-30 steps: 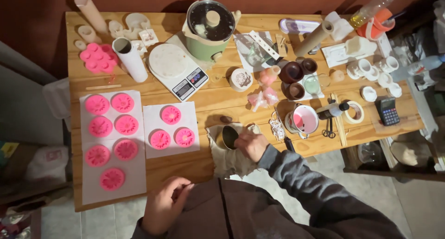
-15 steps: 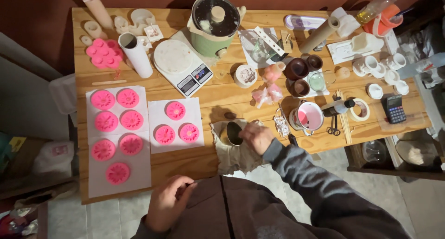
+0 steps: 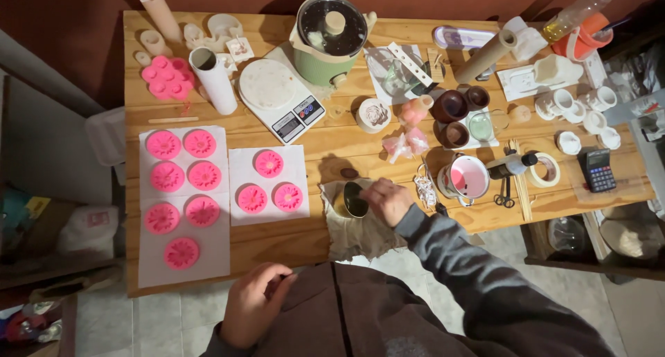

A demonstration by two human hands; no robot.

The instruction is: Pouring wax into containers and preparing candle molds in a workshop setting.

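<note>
The right hand (image 3: 389, 200) is closed around a small dark metal cup (image 3: 354, 199), tipped on its side so that its open mouth faces left. The cup lies on a crumpled beige cloth (image 3: 357, 232) at the near edge of the wooden surface (image 3: 325, 149), the cloth likely there to catch drips and protect the wood. The left hand (image 3: 253, 305) rests loosely curled against the dark jacket, off the surface, holding nothing visible. To the left, round pink flower-patterned moulds (image 3: 201, 175) lie in rows on white paper sheets (image 3: 222, 250), probably to keep them apart and easy to lift. The cup's contents are lost in shadow, and the right fingers hide its handle side.
</note>
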